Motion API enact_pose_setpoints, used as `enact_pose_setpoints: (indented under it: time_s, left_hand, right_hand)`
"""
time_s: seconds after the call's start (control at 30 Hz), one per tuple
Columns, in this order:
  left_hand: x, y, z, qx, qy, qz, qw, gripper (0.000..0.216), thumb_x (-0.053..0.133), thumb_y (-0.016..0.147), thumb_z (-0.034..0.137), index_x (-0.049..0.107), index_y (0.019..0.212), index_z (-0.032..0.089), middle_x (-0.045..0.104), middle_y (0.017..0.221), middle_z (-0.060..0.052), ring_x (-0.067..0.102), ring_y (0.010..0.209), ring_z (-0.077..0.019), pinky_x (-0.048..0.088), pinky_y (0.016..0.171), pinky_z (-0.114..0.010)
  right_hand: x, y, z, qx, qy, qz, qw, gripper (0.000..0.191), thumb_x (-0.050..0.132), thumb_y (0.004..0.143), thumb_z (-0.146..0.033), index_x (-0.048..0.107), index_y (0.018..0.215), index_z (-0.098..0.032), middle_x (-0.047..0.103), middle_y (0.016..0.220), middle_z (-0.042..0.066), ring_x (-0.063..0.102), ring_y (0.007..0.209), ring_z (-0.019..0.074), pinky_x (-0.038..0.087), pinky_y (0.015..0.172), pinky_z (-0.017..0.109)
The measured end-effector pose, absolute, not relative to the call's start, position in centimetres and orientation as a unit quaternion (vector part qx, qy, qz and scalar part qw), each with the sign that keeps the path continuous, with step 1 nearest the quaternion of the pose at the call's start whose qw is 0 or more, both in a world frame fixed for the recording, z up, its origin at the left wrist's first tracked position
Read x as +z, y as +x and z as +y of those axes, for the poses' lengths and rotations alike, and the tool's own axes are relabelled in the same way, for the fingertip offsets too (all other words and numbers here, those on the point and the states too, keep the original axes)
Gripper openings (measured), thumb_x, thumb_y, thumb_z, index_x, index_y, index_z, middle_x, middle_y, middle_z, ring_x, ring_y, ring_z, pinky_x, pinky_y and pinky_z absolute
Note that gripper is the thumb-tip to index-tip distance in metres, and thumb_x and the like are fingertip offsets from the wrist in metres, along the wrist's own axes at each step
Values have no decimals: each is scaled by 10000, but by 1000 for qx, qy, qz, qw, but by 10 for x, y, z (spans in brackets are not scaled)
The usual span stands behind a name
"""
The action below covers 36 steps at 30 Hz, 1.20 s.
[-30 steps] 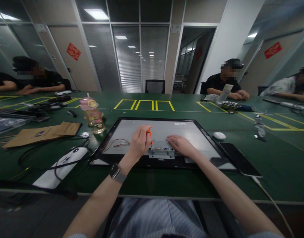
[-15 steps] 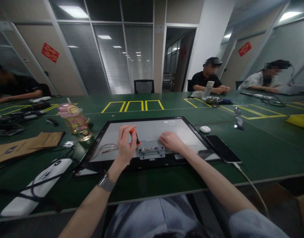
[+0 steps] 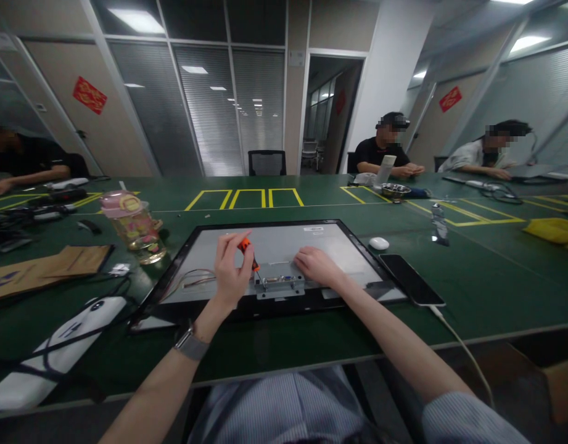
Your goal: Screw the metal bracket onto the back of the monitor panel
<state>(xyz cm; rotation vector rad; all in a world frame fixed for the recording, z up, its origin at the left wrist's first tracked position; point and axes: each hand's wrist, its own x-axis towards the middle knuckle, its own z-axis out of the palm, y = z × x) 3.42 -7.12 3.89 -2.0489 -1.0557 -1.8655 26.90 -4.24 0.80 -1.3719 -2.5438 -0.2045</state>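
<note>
A flat display panel [image 3: 269,237] with a black frame lies back side up before me. On its near part sits a metal bracket [image 3: 280,287] carrying a row of connector ports. My left hand [image 3: 230,268], wearing a watch at the wrist, is closed around an orange and black screwdriver [image 3: 255,263]. The screwdriver slants down, its tip at the left end of the bracket. My right hand [image 3: 317,266] is closed at the bracket's far right corner, curled fingers against it; the fingertips are partly hidden. Thin wires [image 3: 191,279] run across the panel left of the bracket.
Left of the panel stand a drink cup [image 3: 133,225], a paper bag [image 3: 47,271] and a white power strip [image 3: 57,345] with black cables. A phone [image 3: 411,279] on a charging cable and a white earbud case [image 3: 378,243] lie to the right. Other people sit across the table [image 3: 246,213].
The view has shifted slightly, so things sit a little further left. Both hands keep nearly the same places, the screwdriver still at the bracket's left end.
</note>
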Motion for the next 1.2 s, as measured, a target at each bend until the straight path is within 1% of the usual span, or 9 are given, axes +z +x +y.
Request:
enact_pose_setpoints:
  time_s: [0.13,0.27,0.43,0.57,0.7,0.87,0.97,1.07,1.2]
  left_hand:
    - [38,32,-71,-629,-702,-330,46,270,424,940,172,618,1127,179,601,879,-33,573,810,-145,486,743,-277]
    - [38,31,-69,-626,-705,-332,-8,226,461,941,210,621,1099,187,624,909,-29,597,778,-131,500,747,-279]
    - [41,36,-68,-677,-627,-327,-204,184,592,883,297,559,1017,176,644,933,-32,651,702,-117,543,648,-250]
    - [46,36,-66,-682,-590,-323,-287,195,672,813,297,587,920,158,670,909,-39,686,739,-142,561,699,-277]
    - [45,34,-62,-667,-601,-324,-298,242,677,798,301,622,989,161,679,942,-44,696,808,-154,561,753,-290]
    - [41,35,-61,-656,-616,-320,-297,257,642,824,294,610,1048,172,674,938,-39,701,800,-152,573,740,-291]
    - [42,35,-62,-651,-621,-325,-291,249,633,832,294,608,1051,177,671,950,-42,700,807,-157,582,739,-299]
    - [43,34,-63,-649,-624,-325,-290,245,629,837,294,604,1051,178,668,949,-42,700,808,-160,586,735,-305]
    - [44,35,-64,-647,-621,-327,-297,256,627,839,304,597,1057,173,665,951,-49,703,797,-163,592,709,-301]
  right_hand:
    - [4,274,-39,1,-479,-859,181,241,450,974,-219,670,913,-141,648,911,93,603,898,193,415,786,276]
    - [1,279,-35,59,-471,-852,221,228,471,965,-220,677,912,-137,640,905,90,601,908,196,437,819,291]
    - [0,279,-35,66,-467,-850,234,227,471,962,-223,677,910,-142,626,888,80,593,891,196,444,826,305]
    - [-1,279,-35,67,-462,-851,240,199,480,951,-211,659,887,-152,616,870,74,583,868,191,436,805,294]
    - [-4,279,-33,33,-487,-826,280,152,514,886,-171,568,744,-179,550,754,23,527,704,159,394,676,252]
    - [-8,281,-30,8,-494,-803,334,264,404,691,-14,333,531,-212,372,562,-29,377,548,124,279,559,232]
    - [-10,281,-28,12,-496,-794,352,274,382,624,-32,226,496,-218,257,496,-50,298,498,105,227,516,225]
    - [-13,282,-26,22,-495,-790,362,281,377,603,-62,178,482,-219,164,477,-64,228,474,90,175,484,218]
    - [-13,282,-26,39,-486,-795,361,276,381,593,-91,167,472,-217,139,489,-66,194,475,80,146,469,210]
